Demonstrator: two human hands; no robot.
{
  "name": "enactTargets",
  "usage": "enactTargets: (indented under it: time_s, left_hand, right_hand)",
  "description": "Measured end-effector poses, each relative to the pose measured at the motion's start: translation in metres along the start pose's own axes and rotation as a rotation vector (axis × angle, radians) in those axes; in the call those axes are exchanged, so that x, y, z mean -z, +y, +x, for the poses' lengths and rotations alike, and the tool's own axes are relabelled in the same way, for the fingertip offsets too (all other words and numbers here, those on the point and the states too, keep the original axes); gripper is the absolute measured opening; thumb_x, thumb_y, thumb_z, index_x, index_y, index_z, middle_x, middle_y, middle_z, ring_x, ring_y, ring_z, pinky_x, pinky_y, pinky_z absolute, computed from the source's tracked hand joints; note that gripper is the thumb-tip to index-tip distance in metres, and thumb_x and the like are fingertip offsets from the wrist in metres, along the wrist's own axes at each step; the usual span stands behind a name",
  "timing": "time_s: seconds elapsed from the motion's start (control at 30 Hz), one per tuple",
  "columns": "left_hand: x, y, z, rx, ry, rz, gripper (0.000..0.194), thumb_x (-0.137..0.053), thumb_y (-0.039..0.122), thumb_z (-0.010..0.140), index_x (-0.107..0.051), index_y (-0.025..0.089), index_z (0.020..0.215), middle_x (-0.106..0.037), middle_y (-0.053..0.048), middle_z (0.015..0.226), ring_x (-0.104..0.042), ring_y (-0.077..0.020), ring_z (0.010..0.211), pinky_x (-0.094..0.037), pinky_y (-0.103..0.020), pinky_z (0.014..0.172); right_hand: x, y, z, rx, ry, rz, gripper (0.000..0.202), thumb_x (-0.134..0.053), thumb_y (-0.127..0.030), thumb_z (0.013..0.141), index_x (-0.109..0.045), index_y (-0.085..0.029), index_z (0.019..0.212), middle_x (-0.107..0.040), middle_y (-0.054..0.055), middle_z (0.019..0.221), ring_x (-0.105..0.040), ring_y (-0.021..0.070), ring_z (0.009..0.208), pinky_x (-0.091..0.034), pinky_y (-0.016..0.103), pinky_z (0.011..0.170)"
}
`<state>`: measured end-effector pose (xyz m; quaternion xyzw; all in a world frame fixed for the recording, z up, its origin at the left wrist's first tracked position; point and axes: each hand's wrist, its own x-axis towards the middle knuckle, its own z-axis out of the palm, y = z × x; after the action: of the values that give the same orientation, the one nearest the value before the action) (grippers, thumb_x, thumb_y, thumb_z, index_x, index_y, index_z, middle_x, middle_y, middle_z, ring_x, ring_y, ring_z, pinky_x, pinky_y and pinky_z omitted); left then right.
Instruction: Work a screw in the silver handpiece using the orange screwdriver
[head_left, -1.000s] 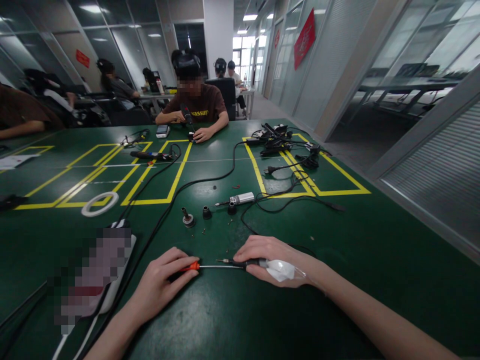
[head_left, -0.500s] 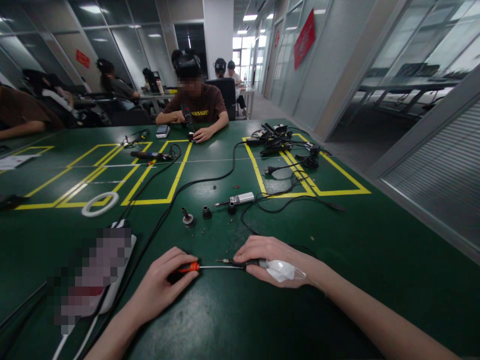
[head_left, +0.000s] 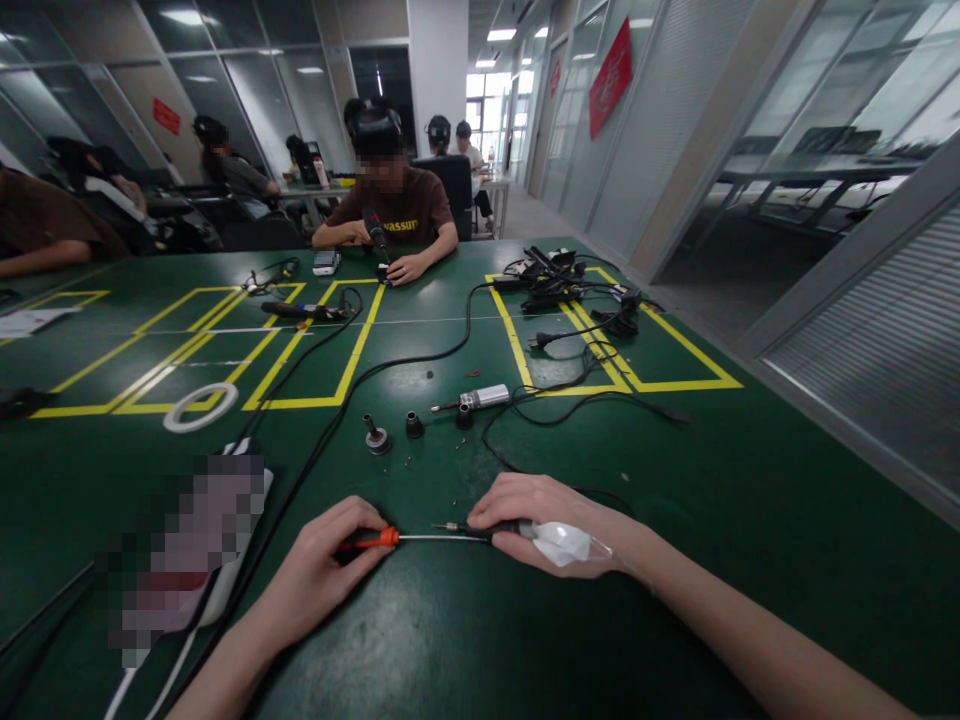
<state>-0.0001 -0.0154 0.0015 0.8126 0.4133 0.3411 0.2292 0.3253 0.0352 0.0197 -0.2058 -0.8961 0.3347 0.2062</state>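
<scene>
My left hand is closed round the handle of an orange-and-black screwdriver, which lies level just above or on the table. Its thin metal shaft points right, and its tip is hidden at my right hand. There my fingers grip a slim black tool with a narrow metal tip pointing left. A white patch with a clear edge sits by my right wrist; whether it belongs to the tool I cannot tell. Ahead lie small screws, dark cone-shaped parts and a round-based metal part.
A clear-handled tool with a metal tip lies beyond the small parts. Black cables cross the green table. To the left are a tape roll and a blurred-out flat object. Cables pile up far right. A person works opposite.
My left fingers have shifted slightly back on the screwdriver, so more of its handle shows. My right hand has hardly moved.
</scene>
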Motion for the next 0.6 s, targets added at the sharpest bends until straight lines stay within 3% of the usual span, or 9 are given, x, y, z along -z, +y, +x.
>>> enactTargets:
  time_s: [0.6]
  left_hand:
    - [0.0001,-0.0036,-0.003,-0.05,-0.004,0.048,0.008,-0.071,0.026,0.101,-0.077,0.021,0.098,-0.078,-0.003,0.088,-0.075,-0.0149,0.077,-0.059,-0.02,0.073]
  right_hand:
    - [0.0,0.0035,-0.0006,-0.015,0.006,-0.004,0.026,-0.061,-0.02,0.099,-0.077,-0.015,0.119,-0.081,0.012,0.119,-0.074,0.0226,0.106,-0.058,0.038,0.098]
